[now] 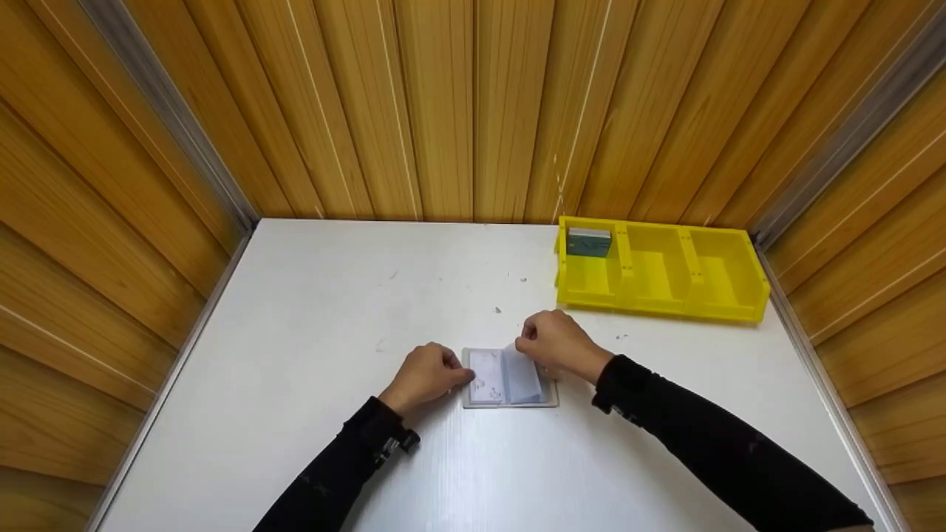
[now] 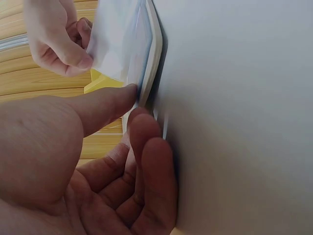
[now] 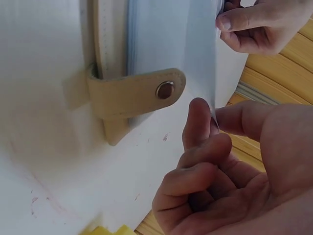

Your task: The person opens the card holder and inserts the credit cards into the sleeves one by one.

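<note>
A small card holder [image 1: 485,378] lies open on the white table, with a beige cover and clear plastic sleeve pages. Its left page shows a pale card or sheet with small printed figures. My left hand [image 1: 429,375] holds the left edge, the thumb on top and the fingers curled at the rim. Between thumb and forefinger, my right hand [image 1: 558,343] pinches the upper corner of a clear sleeve page [image 1: 522,377], raised off the pages beneath. A beige strap with a metal snap [image 3: 165,90] sticks out from the cover in the right wrist view.
At the table's back right stands a yellow bin [image 1: 658,303] with three compartments. Its left compartment holds a dark green, box-like block [image 1: 589,244]. Wood-patterned walls [image 1: 443,111] enclose the table [image 1: 332,295] at the back and sides.
</note>
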A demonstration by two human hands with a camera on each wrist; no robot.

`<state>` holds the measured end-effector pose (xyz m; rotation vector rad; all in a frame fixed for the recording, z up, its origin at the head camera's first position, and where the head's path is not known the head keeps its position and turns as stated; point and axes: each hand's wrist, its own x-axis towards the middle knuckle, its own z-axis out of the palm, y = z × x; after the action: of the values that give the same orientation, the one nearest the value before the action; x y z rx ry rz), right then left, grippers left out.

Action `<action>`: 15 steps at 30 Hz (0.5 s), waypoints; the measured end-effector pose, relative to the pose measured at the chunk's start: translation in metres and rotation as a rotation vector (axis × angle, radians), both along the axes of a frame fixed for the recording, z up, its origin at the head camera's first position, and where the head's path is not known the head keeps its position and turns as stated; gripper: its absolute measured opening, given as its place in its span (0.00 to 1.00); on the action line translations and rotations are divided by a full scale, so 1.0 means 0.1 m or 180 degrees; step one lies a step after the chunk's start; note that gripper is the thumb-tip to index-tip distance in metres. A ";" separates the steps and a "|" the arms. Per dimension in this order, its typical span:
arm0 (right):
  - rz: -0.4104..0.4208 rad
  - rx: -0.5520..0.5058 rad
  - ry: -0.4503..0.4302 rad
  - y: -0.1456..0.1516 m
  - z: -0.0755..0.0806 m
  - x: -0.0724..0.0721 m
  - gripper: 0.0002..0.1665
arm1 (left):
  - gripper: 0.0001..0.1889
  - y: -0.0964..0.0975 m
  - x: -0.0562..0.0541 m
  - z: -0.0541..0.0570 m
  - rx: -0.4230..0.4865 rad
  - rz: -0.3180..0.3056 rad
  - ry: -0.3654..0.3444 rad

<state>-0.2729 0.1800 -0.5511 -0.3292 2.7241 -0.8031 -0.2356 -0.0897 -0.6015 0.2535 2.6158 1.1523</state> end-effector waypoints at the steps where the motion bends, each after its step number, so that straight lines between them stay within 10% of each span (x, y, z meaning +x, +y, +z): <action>1: -0.0012 -0.0028 -0.0018 -0.01 0.00 0.00 0.11 | 0.12 0.00 0.00 0.00 0.0010 -0.0004 -0.0006; 15: -0.0014 -0.0413 -0.0240 -0.18 0.01 0.04 0.15 | 0.13 0.00 -0.02 -0.03 -0.0038 0.0007 0.0099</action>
<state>-0.2693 0.1616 -0.5499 -0.3135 2.6102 -0.9758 -0.2371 -0.0895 -0.6041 0.2685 2.6497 1.1419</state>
